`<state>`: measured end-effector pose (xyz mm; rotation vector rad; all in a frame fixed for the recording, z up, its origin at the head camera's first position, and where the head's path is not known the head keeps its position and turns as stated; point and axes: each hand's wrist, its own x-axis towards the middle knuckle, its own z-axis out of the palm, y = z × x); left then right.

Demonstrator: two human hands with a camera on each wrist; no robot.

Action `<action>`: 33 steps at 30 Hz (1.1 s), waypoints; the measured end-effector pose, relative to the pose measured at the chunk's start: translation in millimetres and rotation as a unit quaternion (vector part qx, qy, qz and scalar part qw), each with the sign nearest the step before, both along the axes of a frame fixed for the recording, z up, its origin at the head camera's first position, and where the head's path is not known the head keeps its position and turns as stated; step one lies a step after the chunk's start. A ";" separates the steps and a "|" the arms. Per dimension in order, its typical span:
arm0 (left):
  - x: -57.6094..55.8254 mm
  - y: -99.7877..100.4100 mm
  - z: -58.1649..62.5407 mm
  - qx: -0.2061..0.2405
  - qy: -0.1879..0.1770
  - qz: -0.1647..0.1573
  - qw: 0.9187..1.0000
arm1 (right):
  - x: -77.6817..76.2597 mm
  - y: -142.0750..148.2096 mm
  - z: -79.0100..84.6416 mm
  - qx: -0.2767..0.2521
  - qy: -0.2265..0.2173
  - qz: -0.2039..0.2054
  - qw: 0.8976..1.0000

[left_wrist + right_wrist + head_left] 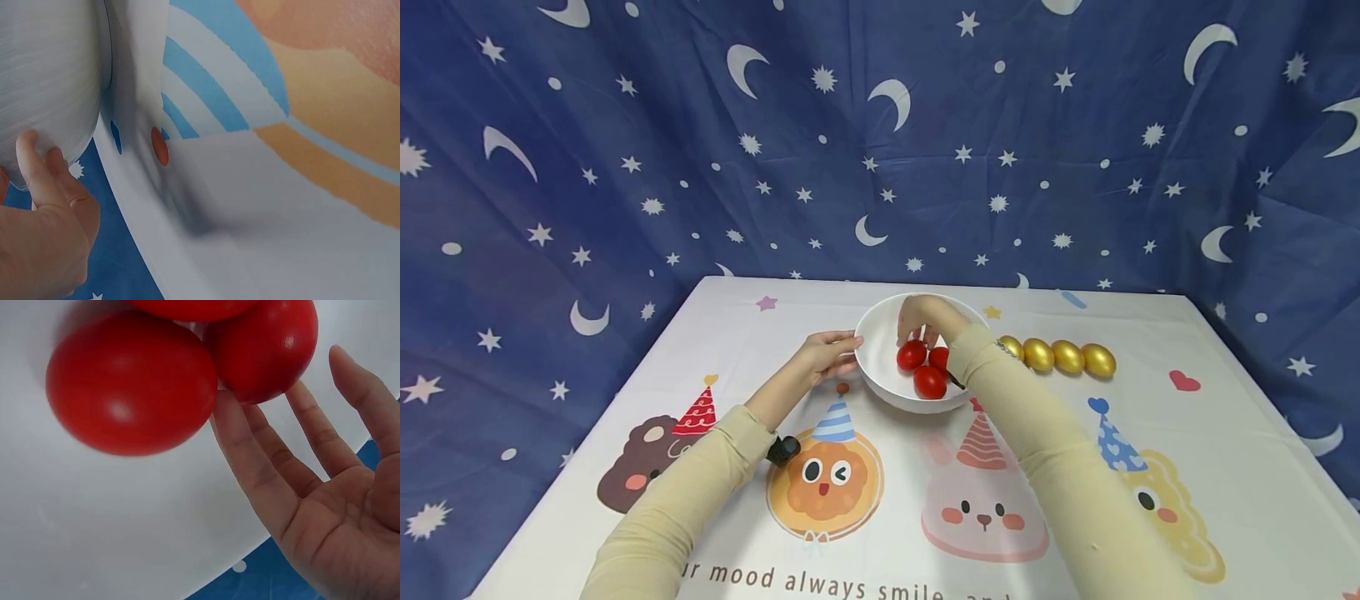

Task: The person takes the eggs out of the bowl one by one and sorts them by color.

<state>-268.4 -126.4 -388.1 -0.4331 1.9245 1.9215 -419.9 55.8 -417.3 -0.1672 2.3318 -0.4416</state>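
Note:
A white bowl (876,346) stands at the back middle of the table, with three red eggs (930,382) inside. At its left side my left hand (826,354) holds the bowl by the rim and outer wall; fingers press the outside of the bowl (53,81) in the left wrist view. My right hand (923,315) reaches down into the bowl. In the right wrist view, the fingers of my right hand (337,512) lie extended at one red egg (265,353), the thumb standing apart. Another red egg (131,381) rests alongside.
A row of several golden eggs (1068,357) lies right of the bowl, partly behind my right sleeve (1037,417). The white tablecloth (1150,400) carries printed cartoon animals. Behind the table hangs a blue curtain (820,167) with moons and stars.

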 end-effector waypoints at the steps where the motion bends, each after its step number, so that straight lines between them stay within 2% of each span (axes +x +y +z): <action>1: 0.0 0.1 -0.2 0.001 0.000 0.000 1.000 | 4.2 -1.7 3.7 0.008 0.000 0.007 1.000; 7: 0.9 0.8 -0.5 0.001 0.000 0.001 1.000 | 66.1 -11.6 59.1 0.048 -0.013 0.020 0.999; 10: 1.5 1.4 -0.2 -0.002 0.002 0.000 1.000 | 80.4 -12.0 70.0 0.055 -0.021 0.021 0.998; 14: 2.1 2.4 0.2 -0.005 0.003 0.000 1.000 | 84.2 -10.8 72.6 0.058 -0.019 0.034 0.998; 21: 1.5 2.5 0.4 -0.007 0.001 0.002 1.000 | 86.7 -5.0 77.4 0.030 -0.026 0.014 0.999; 28: 0.1 1.1 -0.2 -0.006 0.002 0.004 1.000 | 87.6 1.3 83.6 0.014 -0.024 0.025 0.999; 33: -0.3 0.8 -0.5 -0.018 0.005 0.003 1.000 | 88.5 4.3 86.5 0.000 -0.023 0.018 1.000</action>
